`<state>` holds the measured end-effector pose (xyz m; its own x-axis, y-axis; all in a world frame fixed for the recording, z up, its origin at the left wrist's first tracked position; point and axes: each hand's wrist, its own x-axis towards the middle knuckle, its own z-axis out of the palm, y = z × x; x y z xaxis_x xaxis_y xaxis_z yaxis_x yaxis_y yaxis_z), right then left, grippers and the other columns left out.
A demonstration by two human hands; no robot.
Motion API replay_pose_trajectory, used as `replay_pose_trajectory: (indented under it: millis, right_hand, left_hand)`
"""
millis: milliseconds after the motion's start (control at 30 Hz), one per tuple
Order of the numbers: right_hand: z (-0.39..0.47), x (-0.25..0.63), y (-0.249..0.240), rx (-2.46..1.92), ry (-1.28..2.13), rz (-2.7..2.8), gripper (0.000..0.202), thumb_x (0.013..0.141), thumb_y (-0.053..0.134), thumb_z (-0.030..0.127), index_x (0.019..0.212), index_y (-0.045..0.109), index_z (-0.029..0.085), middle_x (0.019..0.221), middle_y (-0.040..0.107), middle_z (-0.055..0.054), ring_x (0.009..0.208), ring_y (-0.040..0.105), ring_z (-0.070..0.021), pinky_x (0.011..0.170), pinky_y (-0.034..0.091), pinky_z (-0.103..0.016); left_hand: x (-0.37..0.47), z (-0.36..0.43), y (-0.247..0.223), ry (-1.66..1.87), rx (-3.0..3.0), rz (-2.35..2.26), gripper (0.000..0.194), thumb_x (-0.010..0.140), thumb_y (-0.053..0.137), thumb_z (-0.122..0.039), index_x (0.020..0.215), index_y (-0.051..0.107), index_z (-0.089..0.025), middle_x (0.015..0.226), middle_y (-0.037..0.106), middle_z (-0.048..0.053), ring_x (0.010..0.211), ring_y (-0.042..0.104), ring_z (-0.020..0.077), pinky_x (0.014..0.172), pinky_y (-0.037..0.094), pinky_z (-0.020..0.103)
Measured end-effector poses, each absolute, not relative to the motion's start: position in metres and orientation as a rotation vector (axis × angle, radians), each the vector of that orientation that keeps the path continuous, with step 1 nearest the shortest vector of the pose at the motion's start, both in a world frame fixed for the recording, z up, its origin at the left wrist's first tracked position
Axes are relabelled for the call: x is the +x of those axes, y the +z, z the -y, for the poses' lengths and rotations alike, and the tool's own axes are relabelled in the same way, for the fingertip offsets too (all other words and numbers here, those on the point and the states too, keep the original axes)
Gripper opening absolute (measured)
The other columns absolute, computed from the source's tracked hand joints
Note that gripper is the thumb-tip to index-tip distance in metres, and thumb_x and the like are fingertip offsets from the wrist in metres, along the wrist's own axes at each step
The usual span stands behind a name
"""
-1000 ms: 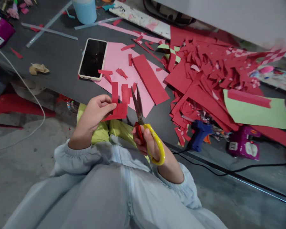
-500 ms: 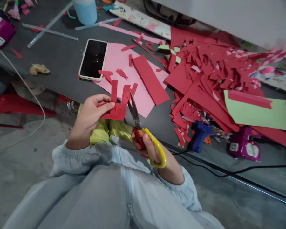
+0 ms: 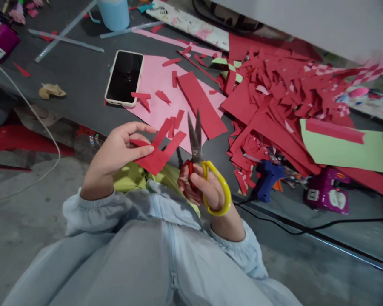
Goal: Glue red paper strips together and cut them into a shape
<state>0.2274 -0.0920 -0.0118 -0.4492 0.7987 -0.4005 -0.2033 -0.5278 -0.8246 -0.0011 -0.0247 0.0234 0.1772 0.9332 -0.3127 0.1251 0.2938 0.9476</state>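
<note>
Between the thumb and fingers of my left hand (image 3: 121, 148) is a piece of red paper (image 3: 158, 159) with strips standing out from its far side. My right hand (image 3: 204, 187) is wrapped round the handles of a pair of scissors (image 3: 196, 144), one handle yellow and the other red. The blades point away from me, slightly parted, to the right of the paper and apart from it. Beyond both hands lies a pink sheet (image 3: 156, 74) with red scraps and a wide red paper strip (image 3: 202, 106) on it.
A phone (image 3: 124, 78) lies at the pink sheet's left edge. Red paper scraps (image 3: 268, 93) are heaped at the right. Nearer me sit a blue glue gun (image 3: 268, 178), a purple box (image 3: 327, 193) and a black cord (image 3: 287, 231). A light-blue cup (image 3: 115, 15) stands far left.
The scissors have moved right, away from the red paper, and now point straighter ahead. My left hand has turned the paper clockwise. A small red piece now lies on the pink sheet's near part.
</note>
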Motion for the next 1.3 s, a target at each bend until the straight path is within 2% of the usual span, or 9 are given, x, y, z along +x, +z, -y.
replay_pose_trajectory:
  millis: [100, 233, 400, 533, 700, 767, 867, 1000, 1300]
  right_hand:
    - [0.082, 0.224, -0.008, -1.181, 1.868, 0.917, 0.054, 0.069, 0.073, 0.069, 0.085, 0.043, 0.027, 0.061, 0.050, 0.007, 0.036, 0.026, -0.0048, 0.035, 0.023, -0.026]
    - [0.071, 0.222, -0.005, -1.239, 1.777, 0.937, 0.053, 0.069, 0.079, 0.055, 0.086, 0.038, 0.028, 0.050, 0.037, 0.012, 0.036, 0.030, -0.0076, 0.039, 0.024, -0.027]
    - [0.064, 0.220, -0.002, -1.308, 1.706, 1.044, 0.058, 0.066, 0.082, 0.051, 0.086, 0.034, 0.028, 0.052, 0.042, 0.011, 0.036, 0.033, -0.0081, 0.040, 0.024, -0.028]
    - [0.063, 0.218, -0.001, -1.309, 1.610, 0.964, 0.057, 0.068, 0.082, 0.053, 0.089, 0.034, 0.029, 0.051, 0.037, 0.012, 0.035, 0.036, -0.0088, 0.039, 0.024, -0.027]
    - [0.061, 0.213, -0.010, -1.246, 1.453, 0.851, 0.058, 0.066, 0.083, 0.056, 0.087, 0.036, 0.029, 0.052, 0.035, 0.014, 0.030, 0.028, -0.0062, 0.034, 0.022, -0.026]
    - [0.060, 0.211, -0.013, -1.197, 1.404, 0.831, 0.056, 0.067, 0.083, 0.053, 0.087, 0.036, 0.029, 0.053, 0.037, 0.013, 0.030, 0.029, -0.0060, 0.033, 0.021, -0.026]
    - [0.060, 0.209, -0.016, -1.173, 1.360, 0.809, 0.050, 0.072, 0.081, 0.046, 0.089, 0.038, 0.029, 0.053, 0.037, 0.013, 0.031, 0.032, -0.0070, 0.033, 0.023, -0.026]
    - [0.062, 0.208, -0.015, -1.212, 1.323, 0.831, 0.045, 0.077, 0.078, 0.043, 0.090, 0.038, 0.029, 0.053, 0.038, 0.013, 0.030, 0.035, -0.0077, 0.033, 0.026, -0.026]
    - [0.066, 0.208, -0.017, -1.216, 1.311, 0.870, 0.044, 0.077, 0.077, 0.045, 0.091, 0.039, 0.029, 0.070, 0.048, 0.007, 0.036, 0.039, -0.0061, 0.034, 0.031, -0.027]
  left_hand:
    - [0.000, 0.026, 0.025, 0.652, 1.233, -1.192, 0.043, 0.066, 0.082, -0.025, 0.107, 0.070, -0.020, 0.071, 0.071, -0.001, 0.059, 0.065, 0.0121, 0.055, 0.049, 0.019]
    - [0.003, 0.027, 0.027, 0.515, 1.317, -1.113, 0.041, 0.066, 0.080, -0.022, 0.106, 0.070, -0.020, 0.069, 0.071, -0.001, 0.063, 0.066, 0.0138, 0.058, 0.050, 0.019]
    - [0.004, 0.028, 0.027, 0.511, 1.279, -1.116, 0.041, 0.068, 0.080, -0.022, 0.108, 0.070, -0.021, 0.072, 0.071, 0.000, 0.064, 0.067, 0.0143, 0.058, 0.050, 0.020]
    - [0.003, 0.030, 0.024, 0.748, 1.018, -1.081, 0.036, 0.079, 0.075, -0.038, 0.110, 0.069, -0.022, 0.074, 0.071, 0.002, 0.058, 0.064, 0.0127, 0.055, 0.049, 0.021]
    - [0.009, 0.033, 0.010, 0.923, 0.783, -0.873, 0.067, 0.067, 0.079, -0.064, 0.115, 0.065, -0.020, 0.094, 0.074, 0.006, 0.071, 0.070, 0.0171, 0.062, 0.055, 0.026]
    - [0.016, 0.036, 0.003, 0.926, 0.751, -0.808, 0.064, 0.067, 0.081, -0.058, 0.114, 0.065, -0.017, 0.094, 0.074, 0.007, 0.076, 0.070, 0.0179, 0.065, 0.055, 0.026]
    - [0.028, 0.043, -0.006, 0.749, 0.718, -0.712, 0.050, 0.063, 0.088, -0.038, 0.103, 0.068, -0.016, 0.081, 0.074, 0.004, 0.069, 0.068, 0.0150, 0.064, 0.054, 0.024]
    - [0.043, 0.049, -0.007, 0.754, 0.664, -0.832, 0.040, 0.061, 0.088, -0.038, 0.084, 0.069, -0.012, 0.073, 0.072, 0.004, 0.062, 0.064, 0.0113, 0.057, 0.049, 0.021]
    - [0.048, 0.045, -0.001, 0.813, 0.754, -1.054, 0.031, 0.061, 0.086, -0.032, 0.073, 0.066, -0.012, 0.059, 0.063, -0.002, 0.051, 0.056, 0.0069, 0.048, 0.046, 0.020]
